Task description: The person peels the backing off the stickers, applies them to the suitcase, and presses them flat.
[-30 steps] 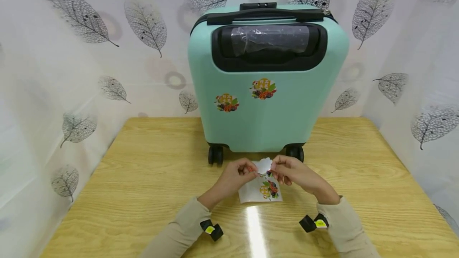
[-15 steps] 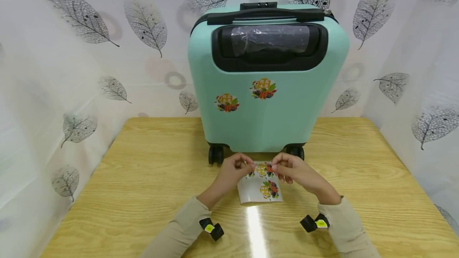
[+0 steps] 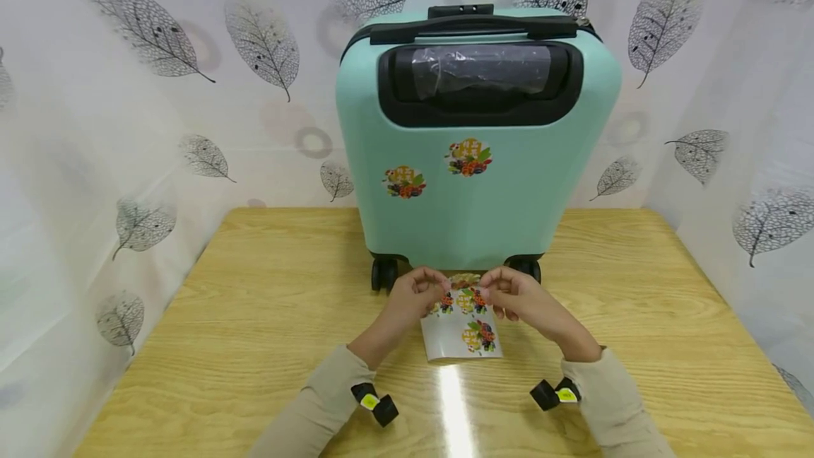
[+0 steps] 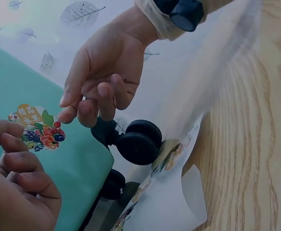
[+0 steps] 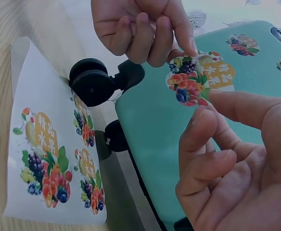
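Observation:
Between both hands, a fruit-printed sticker (image 3: pixel 466 280) is held up just in front of the suitcase's lower edge, its printed face showing in the right wrist view. My left hand (image 3: pixel 413 302) pinches one edge with thumb and forefinger. The opposite edge is pinched by my right hand (image 3: pixel 528 302), its other fingers curled loosely. Below them a white sticker sheet (image 3: pixel 441 338) lies on the table, its edge curling up, with several printed stickers on it. Behind stands a mint-green suitcase (image 3: pixel 477 210) bearing two similar stickers, one left (image 3: pixel 404 182) and one near the middle (image 3: pixel 469 157).
The suitcase stands upright on black wheels (image 3: pixel 384 274) on a wooden table (image 3: pixel 273 324). A leaf-patterned cloth (image 3: pixel 254 119) hangs behind and along both sides. Plastic film covers the black handle recess (image 3: pixel 480 73). A black device sits on each wrist.
The sticker has turned from its plain white back, through edge-on, to showing its print. Both hands have risen slightly toward the suitcase. The sheet stays on the table.

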A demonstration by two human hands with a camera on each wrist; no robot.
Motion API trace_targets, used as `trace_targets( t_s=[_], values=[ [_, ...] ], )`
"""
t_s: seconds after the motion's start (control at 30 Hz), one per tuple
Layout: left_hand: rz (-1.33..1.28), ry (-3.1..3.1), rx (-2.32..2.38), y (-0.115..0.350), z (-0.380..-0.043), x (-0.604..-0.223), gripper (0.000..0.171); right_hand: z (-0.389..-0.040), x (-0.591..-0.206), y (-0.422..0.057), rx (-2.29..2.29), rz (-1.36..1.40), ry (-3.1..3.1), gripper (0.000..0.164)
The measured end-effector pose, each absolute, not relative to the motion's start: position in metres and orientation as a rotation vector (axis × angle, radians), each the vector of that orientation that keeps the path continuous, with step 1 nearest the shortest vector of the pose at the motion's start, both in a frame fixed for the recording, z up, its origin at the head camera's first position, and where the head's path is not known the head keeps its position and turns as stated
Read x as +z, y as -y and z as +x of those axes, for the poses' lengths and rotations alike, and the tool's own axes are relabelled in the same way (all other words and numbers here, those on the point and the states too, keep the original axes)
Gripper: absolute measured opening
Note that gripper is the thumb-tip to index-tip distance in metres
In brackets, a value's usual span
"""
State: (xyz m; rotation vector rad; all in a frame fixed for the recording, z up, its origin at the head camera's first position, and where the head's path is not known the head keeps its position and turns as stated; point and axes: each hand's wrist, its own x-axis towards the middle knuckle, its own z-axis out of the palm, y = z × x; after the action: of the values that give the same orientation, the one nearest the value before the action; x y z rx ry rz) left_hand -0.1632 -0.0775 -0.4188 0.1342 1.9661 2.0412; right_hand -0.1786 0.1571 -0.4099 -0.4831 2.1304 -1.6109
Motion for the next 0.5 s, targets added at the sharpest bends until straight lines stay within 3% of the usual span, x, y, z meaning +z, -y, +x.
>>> trace_targets(
  t_s=[0.5],
  values=[
    [0.104,-1.854,2.097,0.0767,-0.1665,-0.4151,0.006,-0.1816,-0.4101,-0.1498,-1.637,-0.444,-2.207,0.028]
  ],
)
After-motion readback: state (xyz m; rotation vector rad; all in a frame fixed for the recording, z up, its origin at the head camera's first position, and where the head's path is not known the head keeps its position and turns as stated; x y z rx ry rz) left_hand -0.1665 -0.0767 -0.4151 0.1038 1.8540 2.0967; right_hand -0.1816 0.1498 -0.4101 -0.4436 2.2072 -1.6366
